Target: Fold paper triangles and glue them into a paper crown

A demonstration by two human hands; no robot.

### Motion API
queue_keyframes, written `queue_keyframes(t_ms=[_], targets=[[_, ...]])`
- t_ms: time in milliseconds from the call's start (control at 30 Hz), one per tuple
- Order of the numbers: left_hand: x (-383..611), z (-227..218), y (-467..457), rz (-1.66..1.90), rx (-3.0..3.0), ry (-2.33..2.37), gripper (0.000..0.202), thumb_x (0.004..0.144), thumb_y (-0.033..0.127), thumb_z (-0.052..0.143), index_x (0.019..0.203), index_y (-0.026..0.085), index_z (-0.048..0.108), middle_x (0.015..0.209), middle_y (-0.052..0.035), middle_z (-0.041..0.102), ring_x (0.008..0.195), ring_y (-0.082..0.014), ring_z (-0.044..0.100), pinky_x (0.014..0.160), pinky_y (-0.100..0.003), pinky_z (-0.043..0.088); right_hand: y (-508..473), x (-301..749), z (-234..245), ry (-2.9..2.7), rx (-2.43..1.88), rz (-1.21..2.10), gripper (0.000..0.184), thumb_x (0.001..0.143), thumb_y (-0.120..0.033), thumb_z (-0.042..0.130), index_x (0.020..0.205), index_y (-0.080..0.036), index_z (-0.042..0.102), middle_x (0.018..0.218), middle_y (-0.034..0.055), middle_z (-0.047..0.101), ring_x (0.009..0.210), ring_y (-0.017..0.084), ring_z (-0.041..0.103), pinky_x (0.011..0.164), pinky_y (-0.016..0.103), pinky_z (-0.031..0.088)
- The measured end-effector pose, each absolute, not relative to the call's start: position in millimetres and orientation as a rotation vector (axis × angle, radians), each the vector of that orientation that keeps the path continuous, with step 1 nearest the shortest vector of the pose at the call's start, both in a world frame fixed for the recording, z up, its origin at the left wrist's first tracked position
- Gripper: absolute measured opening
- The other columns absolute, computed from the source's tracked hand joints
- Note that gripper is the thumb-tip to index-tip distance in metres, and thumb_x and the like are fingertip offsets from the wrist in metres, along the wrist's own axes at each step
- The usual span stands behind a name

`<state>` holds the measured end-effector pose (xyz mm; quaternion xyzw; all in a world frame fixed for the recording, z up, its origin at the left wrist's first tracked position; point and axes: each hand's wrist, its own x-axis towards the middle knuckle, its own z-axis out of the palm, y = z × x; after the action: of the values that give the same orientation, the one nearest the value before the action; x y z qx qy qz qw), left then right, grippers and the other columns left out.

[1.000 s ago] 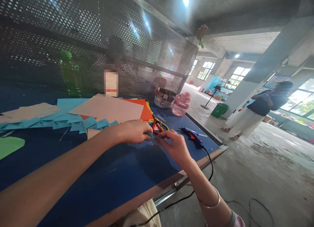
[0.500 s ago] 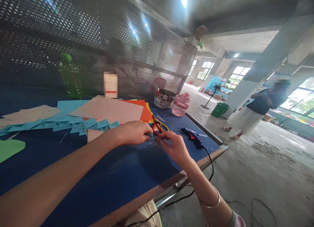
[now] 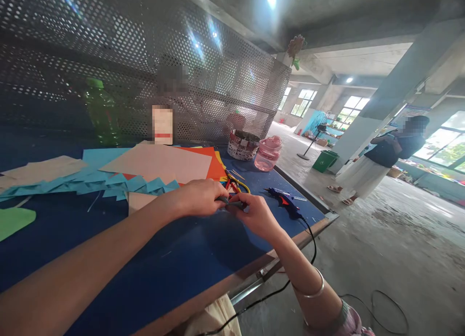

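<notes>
Small bluish piece (image 3: 234, 204) sits between the two hands, near the right end of the table. Fingers hide most of it, so its full shape is hard to tell.

Biggest is one gray metal screen (image 3: 218, 79), full of round holes, cut off at the top and left. Next is one flat blue table (image 3: 163, 273) with a brown edge, also cut off at the left. Far off at the right, one person (image 3: 385, 154) stands in a long white skirt.

On the table, one smooth pink sheet (image 3: 163, 160) covers part of one orange sheet (image 3: 214, 154). A row of folded blue paper (image 3: 145, 185) has pointy zigzags, too crowded to count. One green bottle (image 3: 101, 115) looks dim, and one pale thing (image 3: 162, 125) is blurred into squares. One round basket (image 3: 241, 147) stands just beside one see-through pink bottle (image 3: 268, 153).

The left hand (image 3: 203, 198) pinches the piece at one end, and the right hand (image 3: 257, 215) pinches the other. One dark glue gun (image 3: 285, 203) lies near the right hand. Red and yellow handles (image 3: 241, 182) are partly hidden behind the fingers. One thin, shiny bracelet (image 3: 322, 282) rings the right arm.
</notes>
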<state>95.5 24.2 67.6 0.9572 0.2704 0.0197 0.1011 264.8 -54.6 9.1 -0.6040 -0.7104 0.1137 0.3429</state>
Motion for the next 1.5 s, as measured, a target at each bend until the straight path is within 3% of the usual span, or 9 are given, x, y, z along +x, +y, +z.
queue_keyframes(t_ms=[233,400,500,700,900,1133,1267,1433,1500], targets=[[95.4,66.0,26.6,0.05,2.905,0.781,0.023,0.072,0.025,0.05,0.077,0.025,0.073,0.072,-0.0039,0.072,0.069,-0.0216,0.063,0.056,-0.029,0.036,-54.5,256.6,5.3,-1.866,-1.529,0.212,0.011,0.082,-0.022,0.064,0.087,-0.018,0.073,0.076,0.002,0.072,0.068,0.015,0.06,0.065,0.024,0.039],[96.1,67.1,21.5,0.075,2.912,0.798,0.021,0.068,0.023,0.055,0.079,0.023,0.073,0.077,-0.0064,0.074,0.072,-0.0247,0.065,0.054,-0.03,0.039,-55.2,260.9,-1.6,-1.828,-1.51,0.31,0.014,0.08,-0.027,0.067,0.091,-0.02,0.072,0.083,0.0028,0.074,0.075,0.018,0.065,0.068,0.026,0.043],[97.5,68.1,17.6,0.055,2.903,0.827,0.02,0.068,0.025,0.057,0.08,0.023,0.072,0.083,-0.0072,0.075,0.079,-0.0271,0.067,0.053,-0.031,0.041,-54.0,263.7,-4.4,-1.783,-1.531,0.371,0.02,0.081,-0.035,0.065,0.089,-0.018,0.07,0.076,0.0032,0.072,0.066,0.018,0.063,0.061,0.025,0.043],[101.4,67.7,12.9,0.05,2.927,0.848,0.017,0.07,0.027,0.061,0.08,0.019,0.071,0.083,-0.0112,0.075,0.086,-0.0299,0.068,0.07,-0.038,0.049,-48.9,263.8,-5.9,-1.679,-1.421,0.597,0.034,0.076,-0.047,0.065,0.09,-0.017,0.066,0.085,0.0075,0.073,0.07,0.02,0.065,0.061,0.027,0.048],[103.5,66.4,9.9,0.031,2.946,0.84,0.015,0.073,0.027,0.06,0.079,0.017,0.07,0.09,-0.0135,0.075,0.093,-0.0311,0.068,0.081,-0.043,0.049,-49.7,265.9,-6.8,-1.721,-1.492,0.583,0.035,0.077,-0.051,0.063,0.081,-0.016,0.067,0.071,0.0044,0.069,0.061,0.017,0.058,0.057,0.025,0.043],[97.4,64.7,4.9,0.053,2.9,0.844,0.025,0.079,0.024,0.059,0.101,0.016,0.066,0.105,-0.0125,0.072,0.101,-0.0293,0.065,0.088,-0.044,0.048,-55.8,265.7,-9.6,-1.616,-1.429,0.722,0.042,0.077,-0.054,0.064,0.091,-0.015,0.064,0.063,0.0,0.06,0.053,0.013,0.049,0.049,0.023,0.039],[71.1,64.7,1.1,0.527,2.711,0.974,0.055,0.08,0.035,0.064,0.129,0.013,0.05,0.134,-0.015,0.056,0.125,-0.0281,0.051,0.103,-0.042,0.042,-60.9,264.9,-7.3,-1.528,-1.401,0.704,0.043,0.077,-0.058,0.063,0.09,-0.017,0.062,0.06,-0.0022,0.054,0.05,0.011,0.044,0.045,0.022,0.035],[-3.2,68.9,-10.3,1.404,1.57,1.68,0.041,0.088,0.037,0.051,0.123,0.018,0.047,0.13,-0.0133,0.054,0.121,-0.0231,0.053,0.1,-0.037,0.045,-68.8,266.8,-7.6,-1.525,-1.325,0.666,0.039,0.08,-0.055,0.063,0.091,-0.018,0.062,0.061,-0.0027,0.053,0.053,0.011,0.043,0.048,0.021,0.036],[-36.5,68.2,-17.6,1.439,1.431,1.809,0.045,0.092,0.037,0.042,0.132,0.018,0.036,0.134,-0.0155,0.05,0.124,-0.0259,0.049,0.098,-0.042,0.047,-72.0,268.0,-10.1,-1.548,-1.308,0.651,0.036,0.082,-0.053,0.062,0.092,-0.018,0.061,0.063,-0.0021,0.054,0.055,0.011,0.044,0.049,0.022,0.036]])
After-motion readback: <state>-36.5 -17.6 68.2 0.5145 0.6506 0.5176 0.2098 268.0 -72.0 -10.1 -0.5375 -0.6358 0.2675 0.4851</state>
